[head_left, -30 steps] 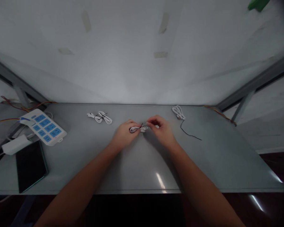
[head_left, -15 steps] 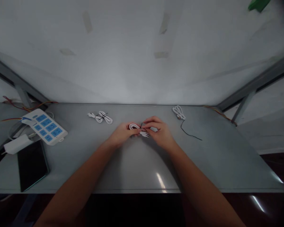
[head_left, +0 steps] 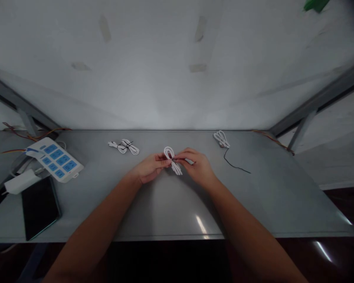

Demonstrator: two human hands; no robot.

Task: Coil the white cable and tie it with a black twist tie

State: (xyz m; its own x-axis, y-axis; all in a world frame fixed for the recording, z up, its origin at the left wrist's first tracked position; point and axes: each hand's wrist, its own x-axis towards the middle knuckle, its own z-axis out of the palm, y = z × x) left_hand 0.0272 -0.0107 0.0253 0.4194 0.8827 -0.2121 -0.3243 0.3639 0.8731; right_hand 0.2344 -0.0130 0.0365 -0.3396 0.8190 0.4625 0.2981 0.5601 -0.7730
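Observation:
A coiled white cable (head_left: 176, 168) is held above the middle of the table, its loop pointing up and away. My left hand (head_left: 151, 166) pinches it at the waist from the left, thumb on top. From the right, my right hand (head_left: 196, 165) has its thumb and forefinger closed at the same spot, on a dark tie that is mostly hidden by the fingertips. Left of my hands lie bundled white cables (head_left: 130, 147) bound with black ties. On the right rests another coiled white cable (head_left: 221, 139), with a long black tie (head_left: 235, 166) trailing from it.
On the left are a white power strip (head_left: 37, 154) with blue sockets, a white adapter (head_left: 21, 182) and a dark tablet-like device (head_left: 40, 208). The grey table (head_left: 271, 196) meets a pale wall (head_left: 153, 90) at the back, with metal posts at both sides.
The cable coil has turned between my hands, so its loop now points upward rather than left. The tie's upright end no longer shows above my fingers. The view has shifted slightly.

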